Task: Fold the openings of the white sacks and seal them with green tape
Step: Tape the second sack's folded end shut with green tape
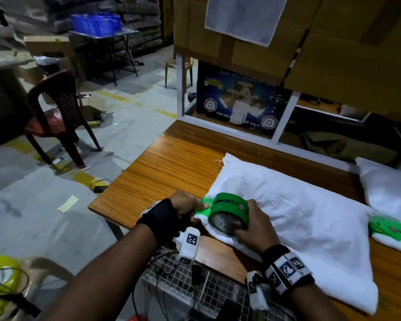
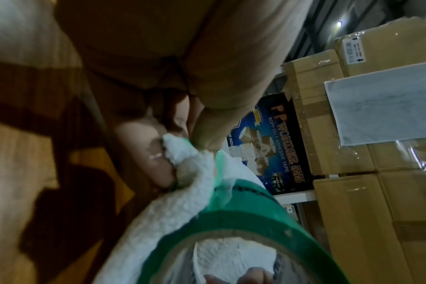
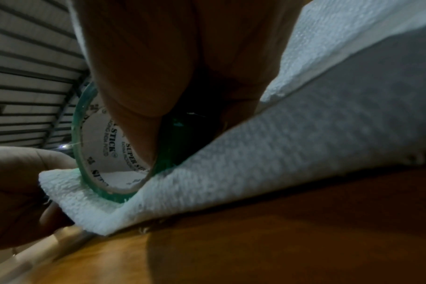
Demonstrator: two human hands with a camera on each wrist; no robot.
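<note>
A filled white sack point(image 1: 294, 218) lies on the wooden table point(image 1: 171, 163), its folded near-left corner point(image 3: 90, 199) lifted off the wood. My right hand point(image 1: 252, 225) grips a green tape roll point(image 1: 229, 213), which stands on that corner, a finger hooked through its core point(image 3: 119, 153). A short strip of green tape point(image 1: 205, 206) runs from the roll onto the sack. My left hand point(image 1: 190, 207) pinches the sack's corner point(image 2: 180, 151) and holds the tape end down with the thumb. A second white sack point(image 1: 391, 205) with green tape across its fold point(image 1: 394, 230) lies at the right.
A shelf frame with a blue tape carton point(image 1: 241, 103) and brown cardboard boxes point(image 1: 345, 54) stands behind the table. A dark red plastic chair point(image 1: 56, 114) is on the floor at the left. A wire basket with cables point(image 1: 195, 286) sits below the table's near edge.
</note>
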